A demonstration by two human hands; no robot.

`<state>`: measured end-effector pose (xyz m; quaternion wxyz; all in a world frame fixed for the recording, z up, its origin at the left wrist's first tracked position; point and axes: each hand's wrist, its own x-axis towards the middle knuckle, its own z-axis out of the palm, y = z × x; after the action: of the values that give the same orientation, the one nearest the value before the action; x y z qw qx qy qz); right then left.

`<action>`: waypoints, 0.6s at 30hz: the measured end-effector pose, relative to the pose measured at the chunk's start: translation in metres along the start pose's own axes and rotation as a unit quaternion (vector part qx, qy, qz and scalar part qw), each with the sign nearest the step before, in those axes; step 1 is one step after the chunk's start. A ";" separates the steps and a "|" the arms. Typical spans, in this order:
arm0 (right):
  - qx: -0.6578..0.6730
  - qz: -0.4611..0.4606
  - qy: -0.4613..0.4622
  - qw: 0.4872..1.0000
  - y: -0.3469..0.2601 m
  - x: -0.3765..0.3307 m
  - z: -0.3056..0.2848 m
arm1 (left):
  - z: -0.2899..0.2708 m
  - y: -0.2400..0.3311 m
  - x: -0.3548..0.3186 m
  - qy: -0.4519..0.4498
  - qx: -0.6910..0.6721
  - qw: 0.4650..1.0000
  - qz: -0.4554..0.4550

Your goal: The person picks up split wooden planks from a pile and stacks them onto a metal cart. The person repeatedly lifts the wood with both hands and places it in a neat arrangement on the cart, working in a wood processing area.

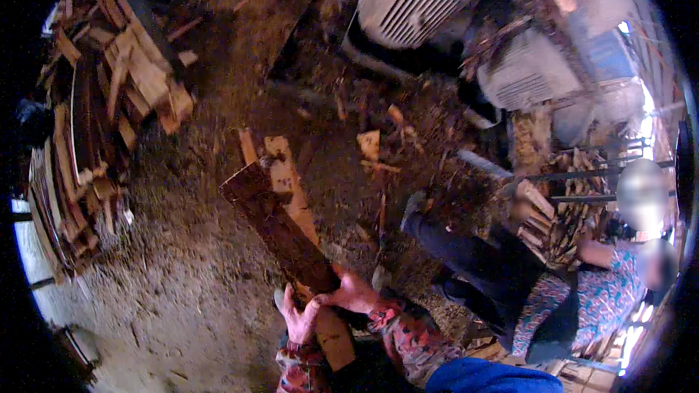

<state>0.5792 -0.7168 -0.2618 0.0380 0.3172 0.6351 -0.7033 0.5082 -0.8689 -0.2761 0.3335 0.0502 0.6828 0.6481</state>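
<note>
Left hand wrapped around near end of dark plank, fingers curled on its left edge. Right hand clamped on same end from right side. Plank angled up and away over dirt floor. Stacked wood pile far left; seated person at right.

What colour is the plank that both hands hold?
Dark reddish brown plank, seen in the head view.

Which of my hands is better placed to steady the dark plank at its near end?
Probably right: the right hand lies across the dark plank at its near end, while the left hand grips lower, by the paler board.
</note>
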 end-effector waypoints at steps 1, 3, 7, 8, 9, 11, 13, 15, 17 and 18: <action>-0.031 -0.023 -0.002 0.999 -0.035 -0.005 0.007 | 0.001 0.040 -0.005 0.005 -0.038 0.999 -0.016; 0.064 -0.029 -0.014 0.997 -0.092 -0.016 0.022 | -0.004 0.099 -0.013 -0.003 -0.062 0.998 0.000; 0.066 -0.081 0.075 0.992 -0.156 -0.052 0.067 | -0.025 0.184 -0.037 -0.017 -0.065 0.995 0.077; 0.067 -0.093 0.090 0.989 -0.177 -0.058 0.082 | -0.032 0.210 -0.044 -0.023 -0.092 0.993 0.070; 0.148 -0.123 0.046 0.980 -0.198 -0.069 0.094 | -0.039 0.233 -0.052 -0.066 -0.194 0.976 0.068; 0.107 -0.117 0.068 0.985 -0.219 -0.088 0.103 | -0.051 0.261 -0.064 -0.092 -0.197 0.973 0.083; 0.071 -0.103 0.083 0.989 -0.233 -0.095 0.107 | -0.063 0.275 -0.062 -0.104 -0.143 0.981 0.078; 0.031 -0.118 0.089 0.988 -0.253 -0.100 0.108 | -0.064 0.289 -0.060 -0.097 -0.140 0.982 0.087; -0.004 -0.130 0.099 0.987 -0.253 -0.109 0.106 | -0.064 0.295 -0.065 -0.098 -0.112 0.987 0.060; -0.021 -0.139 0.099 0.985 -0.248 -0.106 0.099 | -0.059 0.297 -0.064 -0.108 -0.140 0.982 0.063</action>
<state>0.5111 -0.7970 0.0054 -0.1162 0.2927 0.6883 -0.6535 0.4192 -0.9054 0.0180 0.3675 0.1156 0.5409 0.7477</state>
